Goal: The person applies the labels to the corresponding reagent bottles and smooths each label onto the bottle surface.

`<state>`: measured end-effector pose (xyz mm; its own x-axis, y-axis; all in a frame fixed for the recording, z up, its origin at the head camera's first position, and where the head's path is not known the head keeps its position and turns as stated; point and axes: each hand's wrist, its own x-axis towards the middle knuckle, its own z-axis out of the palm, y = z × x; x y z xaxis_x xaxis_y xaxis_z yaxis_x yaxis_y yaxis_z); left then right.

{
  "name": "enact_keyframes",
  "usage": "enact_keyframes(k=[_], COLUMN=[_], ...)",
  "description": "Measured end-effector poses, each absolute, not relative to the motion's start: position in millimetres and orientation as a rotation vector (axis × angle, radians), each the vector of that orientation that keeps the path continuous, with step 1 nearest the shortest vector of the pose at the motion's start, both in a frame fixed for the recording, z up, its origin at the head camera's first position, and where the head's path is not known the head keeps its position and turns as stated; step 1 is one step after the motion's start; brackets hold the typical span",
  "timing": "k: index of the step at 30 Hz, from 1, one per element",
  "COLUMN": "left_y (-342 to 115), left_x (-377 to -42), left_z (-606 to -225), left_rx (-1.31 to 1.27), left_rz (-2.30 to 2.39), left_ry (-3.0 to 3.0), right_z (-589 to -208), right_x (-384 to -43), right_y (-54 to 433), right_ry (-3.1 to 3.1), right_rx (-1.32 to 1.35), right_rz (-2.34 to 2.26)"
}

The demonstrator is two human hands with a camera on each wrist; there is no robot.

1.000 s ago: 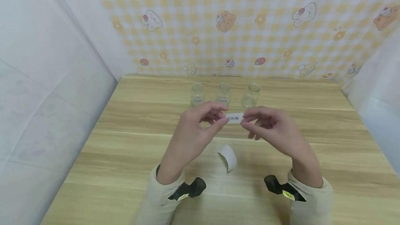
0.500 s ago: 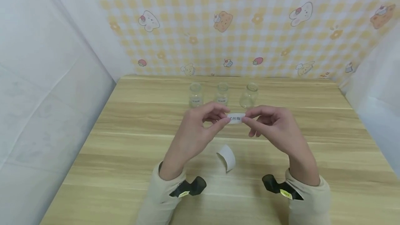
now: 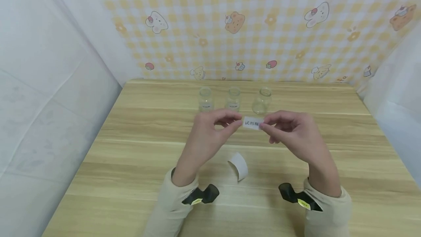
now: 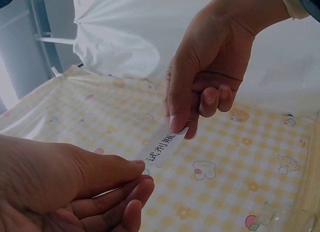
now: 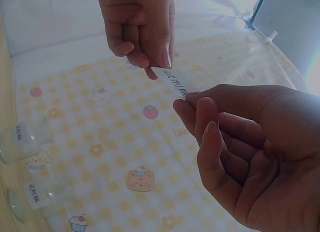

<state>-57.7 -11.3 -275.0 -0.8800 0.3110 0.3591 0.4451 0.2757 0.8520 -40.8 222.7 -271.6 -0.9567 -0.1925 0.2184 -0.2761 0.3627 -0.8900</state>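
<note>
A small white label [image 3: 251, 123] with dark printed characters is held out flat above the table, between both hands. My right hand [image 3: 294, 131] pinches its right end between thumb and index finger, covering part of the last character. The left hand [image 3: 210, 131] has thumb and index finger right at the label's left edge, and the first character shows in full. In the left wrist view, the label [image 4: 162, 148] slants up from the left thumb tip to the right fingers. A curved piece of white paper [image 3: 240, 165] lies on the table below the hands.
Three clear glass bottles stand in a row beyond the hands. The left bottle [image 3: 205, 100] and middle bottle [image 3: 233, 100] bear similar labels; the right bottle [image 3: 262, 101] shows none. A yellow checked cloth [image 3: 213, 46] hangs behind the wooden table [image 3: 131, 164].
The label has shifted slightly right and straightened from a slight bow. My left fingertips have backed to its very edge, uncovering the first character. Bottles and curved paper stay put.
</note>
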Motion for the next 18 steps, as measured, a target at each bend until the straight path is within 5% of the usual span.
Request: enact_keyframes(k=[18], left_y=[6.9], left_x=[-74.5], left_z=[-290.8], left_rx=[-0.763], left_rz=[-1.675], left_ry=[-2.428], right_z=[-276.0], right_x=[-51.6], right_y=[227.9], right_ry=[-2.645], right_rx=[0.198], right_rz=[1.649])
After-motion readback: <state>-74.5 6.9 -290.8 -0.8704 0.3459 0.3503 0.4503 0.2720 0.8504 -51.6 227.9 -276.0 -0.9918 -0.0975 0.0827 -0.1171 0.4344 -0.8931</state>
